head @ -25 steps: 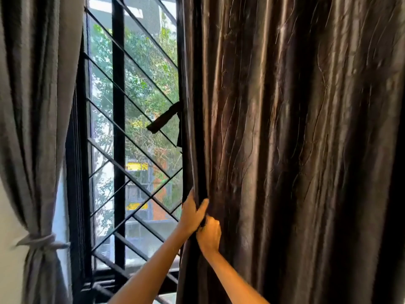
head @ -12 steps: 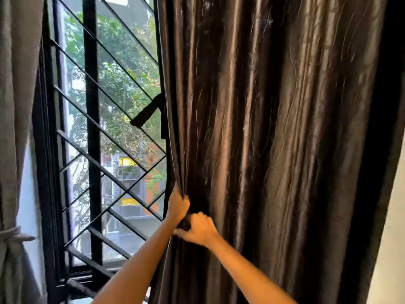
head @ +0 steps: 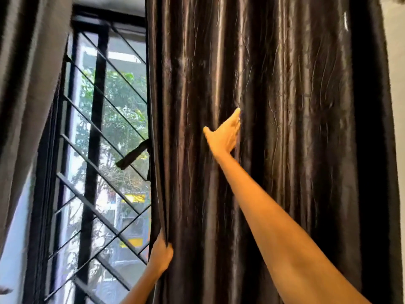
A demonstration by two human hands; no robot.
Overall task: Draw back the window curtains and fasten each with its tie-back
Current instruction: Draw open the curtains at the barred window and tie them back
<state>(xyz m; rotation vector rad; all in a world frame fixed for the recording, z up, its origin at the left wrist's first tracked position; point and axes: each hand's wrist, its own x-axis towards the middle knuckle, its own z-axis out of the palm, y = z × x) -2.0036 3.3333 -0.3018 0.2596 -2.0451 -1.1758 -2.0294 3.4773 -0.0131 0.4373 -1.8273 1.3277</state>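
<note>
A dark, shiny right curtain (head: pixel 285 106) hangs in folds over the right half of the window. My left hand (head: pixel 161 253) grips its inner edge low down, fingers curled round the hem. Higher up, my right hand (head: pixel 225 133) is raised with straight fingers touching the curtain's front folds, thumb spread out. A dark strap, seemingly the tie-back (head: pixel 131 157), sticks out from behind the curtain's edge against the glass. The grey left curtain (head: pixel 26 84) hangs drawn aside at the far left.
The window (head: pixel 114 102) has a black frame and a diagonal black metal grille (head: pixel 96 194), with trees and a building outside. A pale wall (head: pixel 396 73) shows to the right of the dark curtain.
My right hand has left the curtain's edge and risen up and right, opening onto the folds. The left hand keeps its hold. The view has tilted upward.
</note>
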